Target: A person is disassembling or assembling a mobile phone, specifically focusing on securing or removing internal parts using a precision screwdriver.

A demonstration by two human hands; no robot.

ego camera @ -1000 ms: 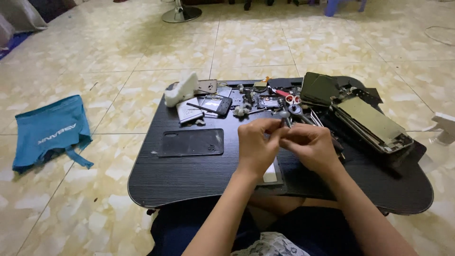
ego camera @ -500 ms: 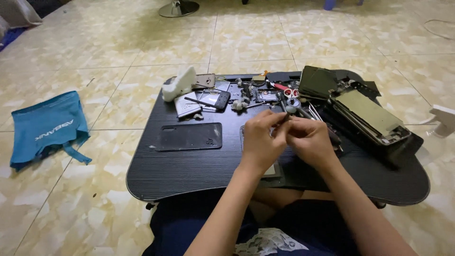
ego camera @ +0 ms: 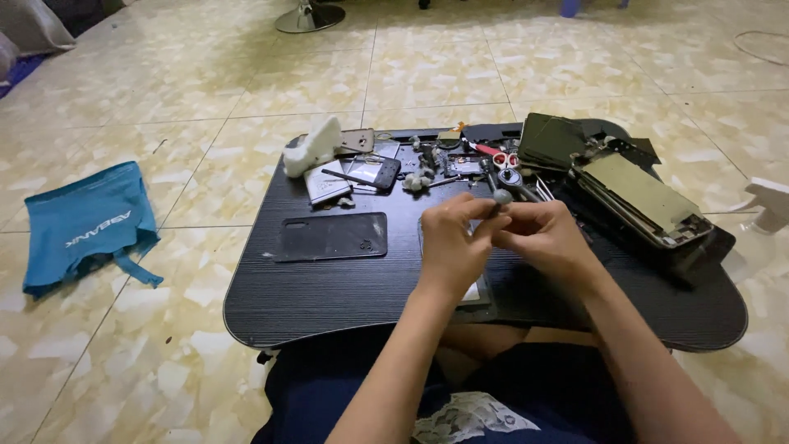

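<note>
A: Quick pass. Both hands up over the middle of the worktop (ego camera: pixel 329 288)?

B: Yes. Left hand (ego camera: pixel 450 242) and right hand (ego camera: pixel 544 238) meet fingertip to fingertip, both pinched on one small grey tool handle (ego camera: pixel 500 198), round-ended, poking up between them. I'd judge they hold it close and high so the head camera sees the tip work. What the tip touches I cannot tell, the fingers hide it.

A: Anything under the hands?

B: One flat light-edged device (ego camera: pixel 475 293), mostly covered by the left wrist, lying on the worktop just in front of the person. Probably parked there to stay within reach.

A: Counts?

B: One black back cover (ego camera: pixel 331 237) flat on the left side, apart from the clutter. One white chunky tool (ego camera: pixel 312 145) at the far left corner. One opened device with a tan plate (ego camera: pixel 641 197) on the right, on top of a dark stack (ego camera: pixel 552 140). One red-handled tool (ego camera: pixel 493 152) in the parts heap (ego camera: pixel 444 160) along the far edge; small bits there too many and too tiny to count.

A: Off the worktop?

B: One blue cloth bag (ego camera: pixel 86 224) on the tiled floor (ego camera: pixel 246 74), left. One white object (ego camera: pixel 768 205) at the right edge, cut off.
</note>
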